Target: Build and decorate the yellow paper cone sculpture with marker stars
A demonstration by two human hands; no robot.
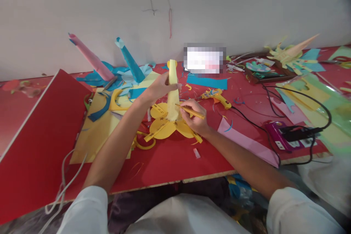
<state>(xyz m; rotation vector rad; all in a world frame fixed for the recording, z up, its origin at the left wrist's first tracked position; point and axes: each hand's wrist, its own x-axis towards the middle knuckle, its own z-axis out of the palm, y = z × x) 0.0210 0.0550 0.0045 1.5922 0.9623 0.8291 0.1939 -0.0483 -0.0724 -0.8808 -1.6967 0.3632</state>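
A pale yellow rolled paper tube (173,97) stands upright on a yellow paper flower (161,126) with dark markings on its petals. My left hand (162,87) is closed around the tube's upper part, thumb across its front. In my right hand (196,117) is a yellow-orange pencil or pen (192,112), its tip touching or very near the tube's lower side. Beneath the flower's left edge lie yellow-handled scissors (146,142), partly covered. A small pale eraser-like block (196,153) rests in front of the flower.
A yellow glue gun (218,97) with a black cord lies to the right, near a purple power strip (285,135). Pink (90,56) and blue (131,60) paper tubes stand at the back left. A raised red board (41,135) borders the left side. Pink paper (246,142) lies right.
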